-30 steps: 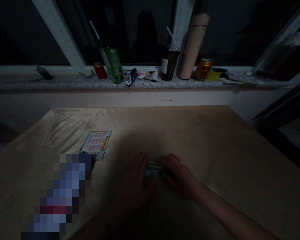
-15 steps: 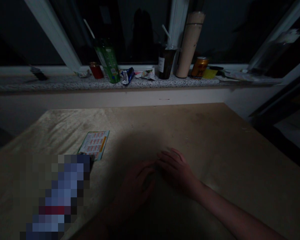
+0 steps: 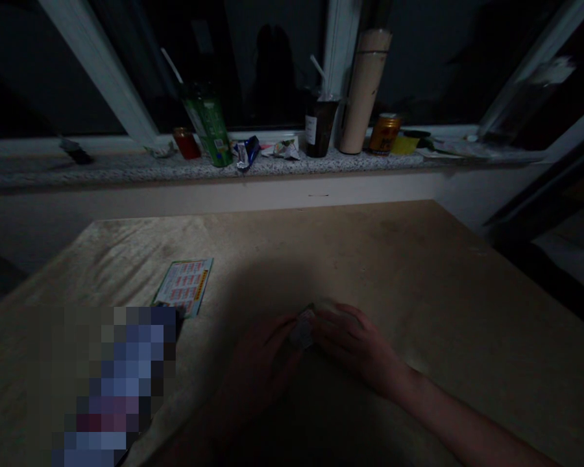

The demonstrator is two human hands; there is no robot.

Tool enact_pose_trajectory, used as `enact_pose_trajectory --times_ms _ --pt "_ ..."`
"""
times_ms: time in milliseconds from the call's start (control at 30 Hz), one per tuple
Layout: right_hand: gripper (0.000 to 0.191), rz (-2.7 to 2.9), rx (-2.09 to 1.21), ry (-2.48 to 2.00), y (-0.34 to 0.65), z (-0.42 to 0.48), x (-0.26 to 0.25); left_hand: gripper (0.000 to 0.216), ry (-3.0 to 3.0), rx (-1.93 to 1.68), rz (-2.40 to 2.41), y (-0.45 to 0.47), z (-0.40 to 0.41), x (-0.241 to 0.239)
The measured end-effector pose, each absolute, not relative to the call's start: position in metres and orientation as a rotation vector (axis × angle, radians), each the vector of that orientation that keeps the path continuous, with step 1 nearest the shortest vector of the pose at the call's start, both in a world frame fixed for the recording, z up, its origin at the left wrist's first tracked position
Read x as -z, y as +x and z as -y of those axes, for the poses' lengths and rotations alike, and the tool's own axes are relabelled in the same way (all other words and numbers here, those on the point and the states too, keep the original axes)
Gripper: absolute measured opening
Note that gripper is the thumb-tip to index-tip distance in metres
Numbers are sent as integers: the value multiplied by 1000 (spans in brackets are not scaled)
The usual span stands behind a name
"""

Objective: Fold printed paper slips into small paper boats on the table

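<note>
The room is dim. My left hand (image 3: 263, 363) and my right hand (image 3: 355, 344) meet near the front middle of a tan table (image 3: 418, 272). Between their fingertips they hold a small folded paper card (image 3: 304, 327), tilted up on edge off the table. Both hands have their fingers curled onto it. A green and orange printed card (image 3: 185, 285) lies flat on the table to the left, apart from both hands.
A blurred-out patch (image 3: 117, 383) covers the table's front left. On the stone windowsill (image 3: 102, 165) behind stand a green bottle (image 3: 208, 123), a red can (image 3: 185, 141), a dark cup with straw (image 3: 318, 123), a tall beige tube (image 3: 363, 91), an orange can (image 3: 383, 133) and wrappers.
One second ago the small card lay flat under both hands. Half a second ago the hands covered it. Now it is lifted on edge between the fingertips.
</note>
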State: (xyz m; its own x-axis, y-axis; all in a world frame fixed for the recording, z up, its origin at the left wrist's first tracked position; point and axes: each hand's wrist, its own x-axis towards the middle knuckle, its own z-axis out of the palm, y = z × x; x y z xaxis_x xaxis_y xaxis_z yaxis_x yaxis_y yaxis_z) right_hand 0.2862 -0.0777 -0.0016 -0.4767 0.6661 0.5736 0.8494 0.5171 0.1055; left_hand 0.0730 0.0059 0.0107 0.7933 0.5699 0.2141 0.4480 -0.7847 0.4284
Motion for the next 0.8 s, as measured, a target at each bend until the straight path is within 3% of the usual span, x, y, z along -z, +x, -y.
enact_pose_trajectory --times_ms 200,600,800 --pt "28 2353 473 -1264 293 89 -4 58 2801 -308 -683 74 -4 -18" --pt "26 2505 367 -1327 320 83 0 59 2981 -159 -584 70 12 -7" --pt "32 2402 -55 -1389 324 71 -2 72 2837 -29 -480 72 15 -2"
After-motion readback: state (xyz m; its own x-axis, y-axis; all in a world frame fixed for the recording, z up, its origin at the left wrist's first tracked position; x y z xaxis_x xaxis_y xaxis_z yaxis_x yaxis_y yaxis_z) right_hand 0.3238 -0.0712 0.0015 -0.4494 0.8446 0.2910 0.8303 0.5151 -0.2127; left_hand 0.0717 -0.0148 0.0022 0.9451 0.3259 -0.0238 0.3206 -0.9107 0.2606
